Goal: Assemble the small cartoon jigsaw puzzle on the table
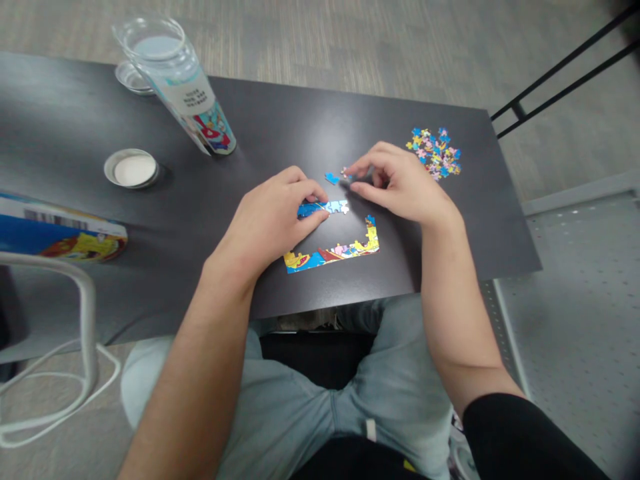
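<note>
My left hand (pixel 273 220) rests on the dark table (pixel 75 120), its fingers curled and pressing down on a short joined strip of blue puzzle pieces (pixel 325 208). My right hand (pixel 400 183) pinches a small puzzle piece (pixel 345 175) at its fingertips, just right of a loose blue piece (pixel 331 178). In front of both hands lies an L-shaped joined puzzle border (pixel 333 253) in yellow, blue and red. A heap of loose puzzle pieces (pixel 435 152) sits to the right of my right hand.
A clear plastic jar (pixel 175 80) with a cartoon label lies tilted at the back left, with its lid (pixel 131 168) nearby and a second lid (pixel 131 79) behind. A printed box (pixel 60 233) rests at the left edge. A white chair frame (pixel 85 300) stands lower left.
</note>
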A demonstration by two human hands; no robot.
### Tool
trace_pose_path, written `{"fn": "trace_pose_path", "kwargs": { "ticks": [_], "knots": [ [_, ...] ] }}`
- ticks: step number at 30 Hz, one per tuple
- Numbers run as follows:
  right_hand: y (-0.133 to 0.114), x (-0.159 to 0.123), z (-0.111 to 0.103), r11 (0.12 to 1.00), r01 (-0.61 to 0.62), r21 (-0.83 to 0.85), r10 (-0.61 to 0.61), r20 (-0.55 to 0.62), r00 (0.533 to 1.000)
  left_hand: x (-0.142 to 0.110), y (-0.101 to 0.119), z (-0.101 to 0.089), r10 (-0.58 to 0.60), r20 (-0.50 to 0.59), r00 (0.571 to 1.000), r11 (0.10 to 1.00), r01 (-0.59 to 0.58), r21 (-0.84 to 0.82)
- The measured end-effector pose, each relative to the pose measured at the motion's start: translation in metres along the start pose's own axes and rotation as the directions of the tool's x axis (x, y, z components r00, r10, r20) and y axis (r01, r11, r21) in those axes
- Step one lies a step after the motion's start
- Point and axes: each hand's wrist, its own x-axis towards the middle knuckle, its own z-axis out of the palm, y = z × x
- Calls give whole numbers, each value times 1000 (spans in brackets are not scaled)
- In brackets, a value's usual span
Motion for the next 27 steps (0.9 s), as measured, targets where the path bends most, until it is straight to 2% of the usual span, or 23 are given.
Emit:
{"fn": "trace_pose_path", "kwargs": {
  "ticks": [3,9,13,19,23,27],
  "knots": [
    [5,3,3,997,-48,-58,44,-64,997,-1,0,1,15,1,1000,1000,-15,2],
    [9,8,7,995,-3,-95,-2,-58,998,-2,3,4,120,61,991,993,-121,13],
    [11,8,6,998,-5,-70,3,-30,1000,0,2,4,121,78,990,989,-127,71],
    [14,3,1,998,-31,46,32,-5,999,1,-2,3,95,73,993,993,-100,59],
    [14,-2,-7,995,-53,86,48,63,997,1,-4,4,98,59,993,994,-100,38],
    [14,-4,-13,994,-24,105,12,113,994,0,-6,4,98,57,994,994,-100,48]
  ]
}}
